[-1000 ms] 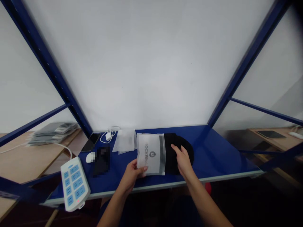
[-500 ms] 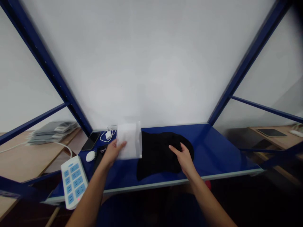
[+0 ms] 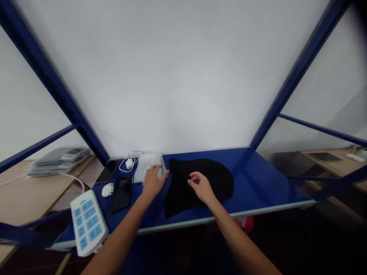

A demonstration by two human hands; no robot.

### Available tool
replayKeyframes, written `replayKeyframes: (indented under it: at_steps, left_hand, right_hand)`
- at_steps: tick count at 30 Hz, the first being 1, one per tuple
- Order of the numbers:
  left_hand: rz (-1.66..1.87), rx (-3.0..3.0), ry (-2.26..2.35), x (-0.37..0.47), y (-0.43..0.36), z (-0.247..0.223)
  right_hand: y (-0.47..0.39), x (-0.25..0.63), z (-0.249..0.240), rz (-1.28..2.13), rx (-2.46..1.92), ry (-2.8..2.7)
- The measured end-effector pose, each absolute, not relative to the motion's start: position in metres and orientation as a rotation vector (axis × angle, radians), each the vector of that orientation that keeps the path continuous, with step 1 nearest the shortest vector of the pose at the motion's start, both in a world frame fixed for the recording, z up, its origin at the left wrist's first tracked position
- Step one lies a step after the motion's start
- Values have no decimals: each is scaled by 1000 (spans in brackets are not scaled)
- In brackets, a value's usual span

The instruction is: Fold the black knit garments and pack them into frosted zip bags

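Observation:
A white packet in a clear plastic bag lies at the back left of the blue table. My left hand is over its front right part, fingers spread and thumb out to the right; it grips nothing that I can see. A black piece of cloth, perhaps a garment, lies spread and slightly rumpled at the middle of the table. Over the cloth is my right hand, fingers loosely curled with a gap to the thumb and nothing visible between them. Whether its fingers touch the cloth I cannot tell.
Left of the packet are a charger with a white cable, two dark phones and a white mouse. A power strip sits at the left edge. Blue frame posts flank the blue table.
The white packet went from being held up in my left hand to lying on the table, and that hand's fingers have spread. My right hand has moved left over the cloth and its fingers have curled.

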State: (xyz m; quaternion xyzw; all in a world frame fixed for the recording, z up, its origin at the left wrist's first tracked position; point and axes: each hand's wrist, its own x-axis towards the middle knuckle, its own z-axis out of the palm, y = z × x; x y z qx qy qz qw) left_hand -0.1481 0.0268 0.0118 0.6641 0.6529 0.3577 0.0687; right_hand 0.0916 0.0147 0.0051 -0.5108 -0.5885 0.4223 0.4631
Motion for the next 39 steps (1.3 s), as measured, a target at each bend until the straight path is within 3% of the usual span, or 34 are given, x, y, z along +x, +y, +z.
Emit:
replayKeyframes:
  at_steps: [5, 9, 12, 19, 22, 25, 29, 33, 39]
  left_hand:
    - [1330, 1755, 1621, -106, -5, -4]
    - [1299, 1712, 1637, -96, -15, -16]
    - [1272, 1692, 1604, -92, -12, -22]
    - [1179, 1669, 1562, -93, 11, -39]
    - [1146, 1606, 1515, -99, 11, -39]
    - [1120, 1579, 1520, -102, 5, -34]
    - [1107, 1592, 1516, -99, -3, -30]
    - [1113, 1621, 1547, -94, 1, -33]
    - [835, 1840, 1727, -72, 32, -27]
  right_hand:
    - [15, 133, 13, 964, -1303, -1412]
    - [15, 198, 0, 432, -1682, -1536]
    - [10, 208, 2, 216, -1669, -1576]
    - [-26, 110, 6, 368, -1416, -2037]
    - [-24, 101, -3, 552, -1395, -1931]
    - [-8, 131, -6, 730, -1341, -1604]
    - [16, 210, -14, 669, -1436, -1197]
    - [33, 287, -37, 453, -1880, -1278]
    - [76, 309, -37, 483, -1858, -1518]
